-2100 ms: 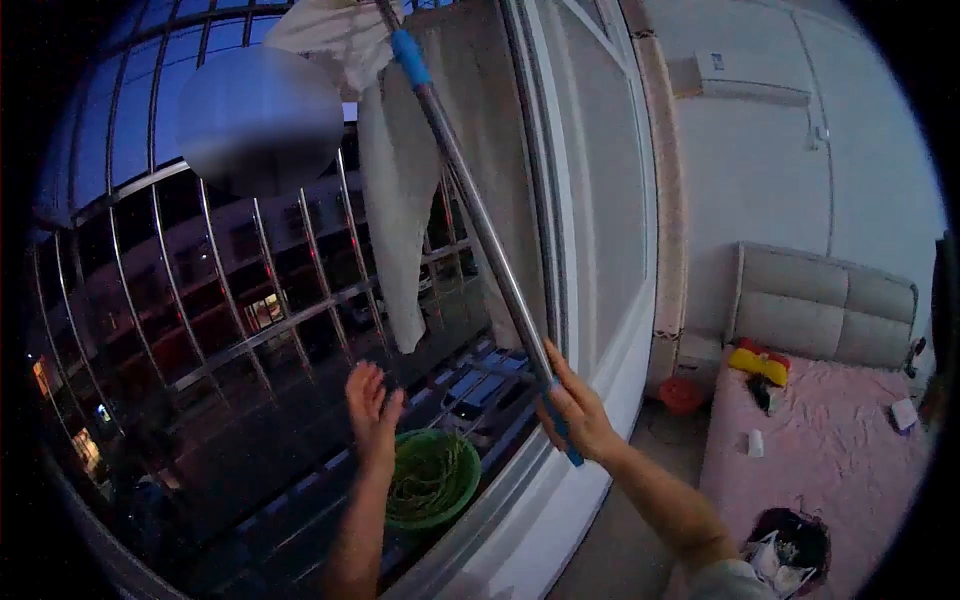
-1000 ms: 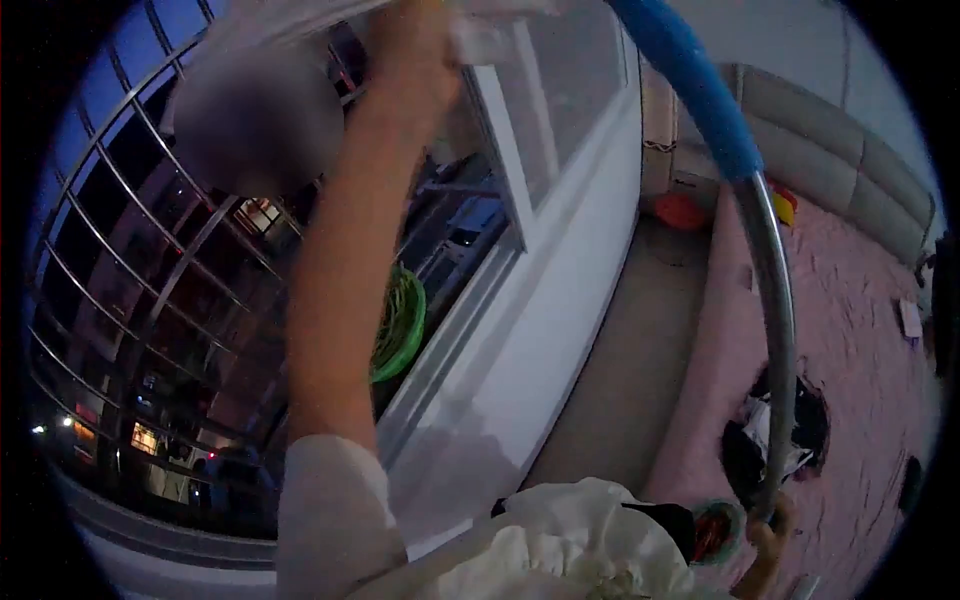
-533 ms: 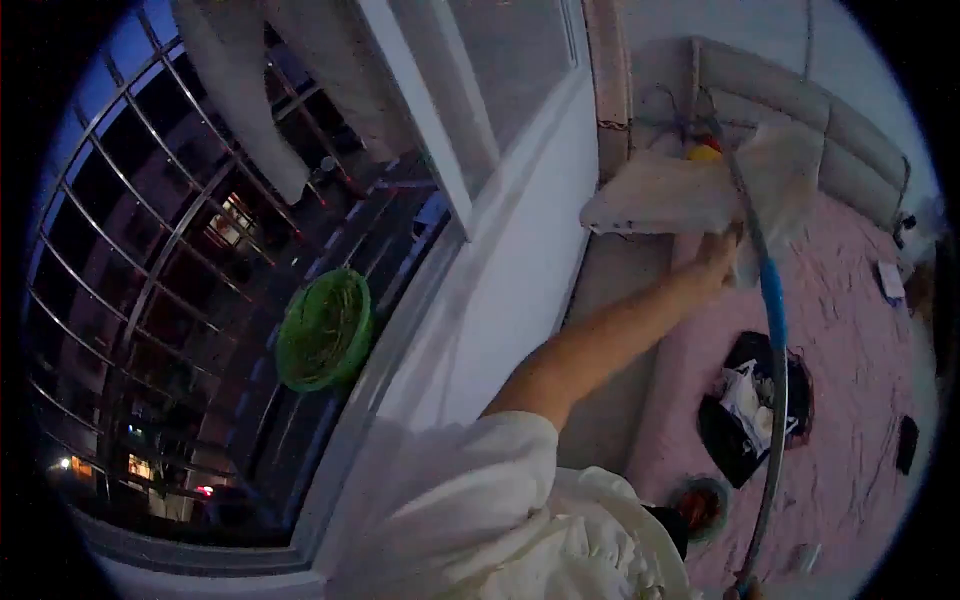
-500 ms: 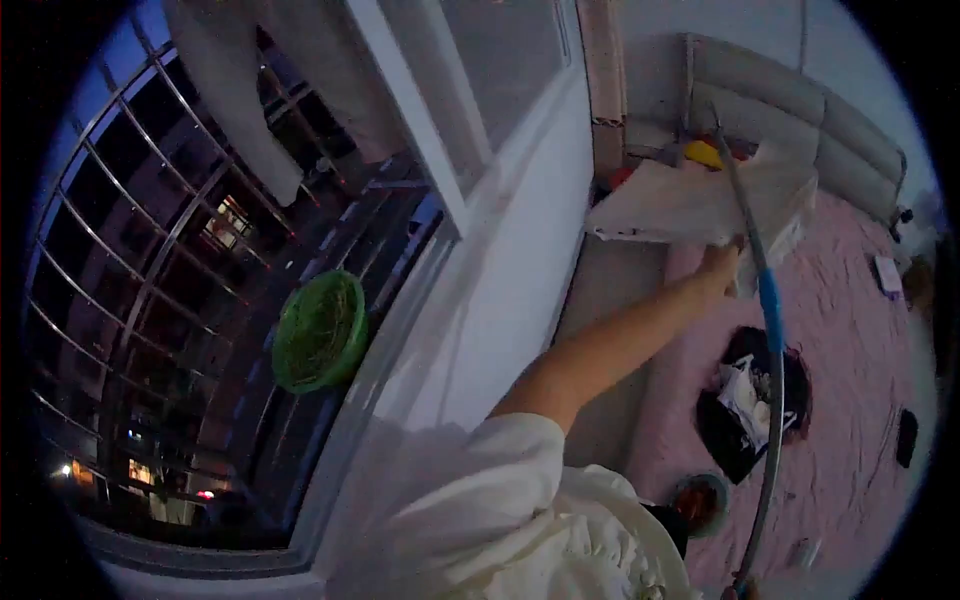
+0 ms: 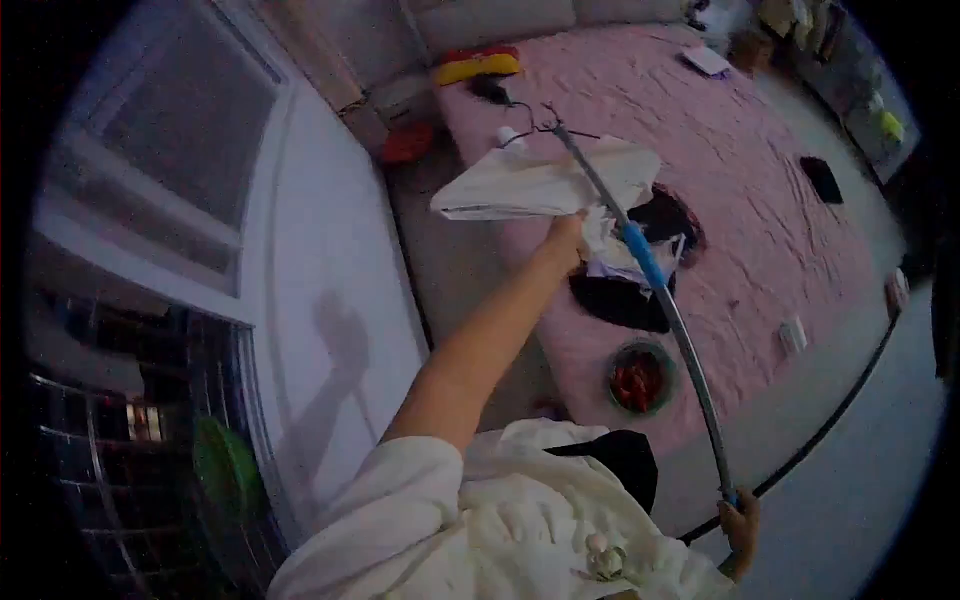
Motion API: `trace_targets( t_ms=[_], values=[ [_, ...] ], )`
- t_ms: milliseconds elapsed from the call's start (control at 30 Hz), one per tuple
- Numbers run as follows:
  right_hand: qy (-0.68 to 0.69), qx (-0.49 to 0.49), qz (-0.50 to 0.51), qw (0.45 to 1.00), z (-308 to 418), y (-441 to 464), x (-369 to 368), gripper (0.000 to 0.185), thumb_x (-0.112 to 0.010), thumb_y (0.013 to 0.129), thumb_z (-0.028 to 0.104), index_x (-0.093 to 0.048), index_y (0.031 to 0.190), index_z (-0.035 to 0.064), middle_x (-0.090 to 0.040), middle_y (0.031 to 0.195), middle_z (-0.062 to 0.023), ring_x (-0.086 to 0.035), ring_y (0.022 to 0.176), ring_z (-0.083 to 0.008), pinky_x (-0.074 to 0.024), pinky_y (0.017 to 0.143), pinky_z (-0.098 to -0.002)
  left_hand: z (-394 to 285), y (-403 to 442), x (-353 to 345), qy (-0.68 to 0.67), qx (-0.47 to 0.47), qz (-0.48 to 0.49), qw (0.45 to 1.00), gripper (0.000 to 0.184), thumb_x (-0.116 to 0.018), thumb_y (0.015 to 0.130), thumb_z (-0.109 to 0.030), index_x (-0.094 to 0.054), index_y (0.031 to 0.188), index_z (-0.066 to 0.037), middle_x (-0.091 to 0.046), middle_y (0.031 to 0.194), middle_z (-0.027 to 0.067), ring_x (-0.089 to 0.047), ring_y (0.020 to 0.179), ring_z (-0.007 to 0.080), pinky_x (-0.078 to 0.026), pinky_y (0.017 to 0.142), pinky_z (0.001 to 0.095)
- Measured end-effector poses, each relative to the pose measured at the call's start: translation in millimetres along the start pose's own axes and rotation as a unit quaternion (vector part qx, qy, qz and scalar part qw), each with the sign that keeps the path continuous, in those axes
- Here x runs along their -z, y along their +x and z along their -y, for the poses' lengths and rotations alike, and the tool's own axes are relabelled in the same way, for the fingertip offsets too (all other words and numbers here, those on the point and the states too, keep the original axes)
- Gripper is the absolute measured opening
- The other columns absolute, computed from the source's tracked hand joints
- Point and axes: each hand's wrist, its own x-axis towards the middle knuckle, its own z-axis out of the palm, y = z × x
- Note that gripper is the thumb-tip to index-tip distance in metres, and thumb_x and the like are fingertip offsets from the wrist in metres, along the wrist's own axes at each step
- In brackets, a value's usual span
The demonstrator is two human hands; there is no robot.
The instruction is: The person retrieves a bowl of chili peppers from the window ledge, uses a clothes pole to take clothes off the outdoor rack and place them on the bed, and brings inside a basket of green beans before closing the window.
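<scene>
My left hand [image 5: 568, 238], at the end of my outstretched arm, is closed on the lower part of a white garment [image 5: 520, 188]. The garment hangs on a dark hanger [image 5: 582, 133], whose top meets the forked hook end of a long grey clothes pole [image 5: 693, 352] with a blue sleeve. Down at the lower right, my right hand [image 5: 740, 525] is wrapped round the pole's bottom end. The pole slants up across the bed, passing just right of my left hand. Some of my left fingers are hidden by the cloth.
A pink-covered bed [image 5: 790, 230] bears dark clothes [image 5: 620, 302], a bowl of red items [image 5: 640, 380], a white box [image 5: 706, 62] and a black item [image 5: 821, 180]. White wall [image 5: 330, 230] and barred window [image 5: 100, 450] with a green basket [image 5: 222, 470] stand left.
My view has turned right, away from the window towards the bed. The garment and pole now appear lower and further left in view, and my right hand shows more fully. Both holds continue.
</scene>
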Motion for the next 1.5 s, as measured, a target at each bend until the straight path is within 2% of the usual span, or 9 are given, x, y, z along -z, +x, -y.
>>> trace_targets(
  t_ms=[233, 367, 700, 833, 1133, 1267, 1400, 1467, 1500],
  values=[
    [0.037, 0.014, 0.004, 0.999, 37.8, -99.9, -7.1, 0.022, -0.067, 0.067, 0.018, -0.056, 0.081, 0.004, -0.043, 0.057, 0.0018, -0.039, 0.044, -0.0077, -0.0293, 0.039, -0.0237, 18.9, 61.0, 55.6, -0.008, 0.083, 0.114, 0.99, 0.021, -0.052, 0.083, -0.011, -0.052, 0.102, -0.003, -0.058, 0.085, 0.0094, -0.06, 0.069, 0.0215, -0.052, 0.061, 0.0354],
    [0.041, -0.005, -0.007, 0.999, 64.4, -206.0, -77.0, 0.016, -0.064, 0.072, 0.016, -0.053, 0.077, 0.0056, -0.042, 0.055, 0.003, -0.038, 0.042, -0.0063, -0.0288, 0.037, -0.0223, -41.7, -80.6, 86.7, 0.127, 0.004, -0.039, 0.991, 0.015, -0.055, 0.08, -0.012, -0.056, 0.093, -0.004, -0.057, 0.076, 0.008, -0.056, 0.061, 0.0188, -0.047, 0.053, 0.0318],
    [0.026, -0.019, 0.039, 0.999, 150.6, -191.0, -241.5, 0.016, -0.06, 0.08, 0.019, -0.051, 0.08, 0.0054, -0.04, 0.053, 0.0019, -0.037, 0.04, -0.0078, -0.029, 0.035, -0.024, -107.0, -205.0, 265.9, 0.328, 0.14, 0.043, 0.933, 0.014, -0.055, 0.08, -0.021, -0.057, 0.079, -0.007, -0.056, 0.066, 0.0024, -0.052, 0.056, 0.0116, -0.042, 0.048, 0.0261],
    [0.016, -0.02, 0.038, 0.999, 135.6, -161.5, -213.4, 0.018, -0.061, 0.078, 0.019, -0.051, 0.078, 0.0043, -0.04, 0.053, 0.0011, -0.038, 0.04, -0.0085, -0.0301, 0.035, -0.0252, -112.7, -250.0, 269.9, 0.338, 0.134, 0.009, 0.931, 0.016, -0.052, 0.082, -0.022, -0.059, 0.084, -0.008, -0.057, 0.072, 0.0004, -0.054, 0.061, 0.0104, -0.041, 0.05, 0.0246],
    [-0.14, 0.145, -0.035, 0.979, 101.4, -150.2, -103.4, 0.04, -0.071, 0.069, 0.014, -0.053, 0.101, -0.0024, -0.05, 0.066, -0.0023, -0.048, 0.054, -0.0096, -0.0369, 0.041, -0.0269, -139.0, -338.4, 311.1, 0.287, 0.074, -0.103, 0.949, 0.022, -0.054, 0.085, -0.025, -0.058, 0.095, -0.006, -0.06, 0.086, 0.0033, -0.056, 0.075, 0.0105, -0.043, 0.064, 0.0233],
    [-0.195, 0.166, 0.075, 0.964, 203.9, -136.1, -97.6, 0.049, -0.072, 0.068, 0.013, -0.05, 0.109, -0.0024, -0.053, 0.078, -0.0047, -0.051, 0.061, -0.0113, -0.0398, 0.046, -0.0263, -137.8, -334.3, 286.2, 0.23, -0.001, -0.03, 0.973, 0.027, -0.053, 0.087, -0.028, -0.057, 0.101, -0.006, -0.06, 0.092, 0.0031, -0.057, 0.082, 0.0134, -0.045, 0.072, 0.0268],
    [-0.064, 0.183, 0.1, 0.976, 223.4, -93.5, -134.7, 0.044, -0.066, 0.073, 0.009, -0.048, 0.111, 0.0001, -0.052, 0.075, -0.0045, -0.049, 0.056, -0.0123, -0.0413, 0.048, -0.0263, -146.4, -329.8, 252.7, 0.245, -0.037, 0.012, 0.969, 0.031, -0.051, 0.089, -0.028, -0.052, 0.109, -0.005, -0.057, 0.099, 0.0039, -0.054, 0.09, 0.012, -0.043, 0.082, 0.0272],
    [0.167, 0.311, 0.241, 0.904, 224.8, -55.0, -160.0, 0.026, -0.065, 0.067, 0.015, -0.054, 0.086, 0.0013, -0.045, 0.059, -0.0007, -0.04, 0.042, -0.0085, -0.031, 0.036, -0.0233, -151.2, -339.9, 233.4, 0.208, -0.129, 0.021, 0.969, 0.026, -0.05, 0.089, -0.024, -0.053, 0.106, -0.004, -0.057, 0.095, 0.0039, -0.054, 0.087, 0.0116, -0.043, 0.079, 0.0274],
    [0.186, 0.232, 0.097, 0.95, 307.9, -138.2, -190.5, 0.025, -0.064, 0.068, 0.018, -0.052, 0.084, 0.0019, -0.047, 0.059, -0.0015, -0.042, 0.043, -0.0086, -0.0315, 0.036, -0.0226, -156.4, -346.3, 225.9, 0.174, -0.199, 0.046, 0.963, 0.022, -0.05, 0.089, -0.02, -0.054, 0.102, -0.002, -0.057, 0.09, 0.004, -0.054, 0.085, 0.0112, -0.044, 0.077, 0.0275]
  ],
)
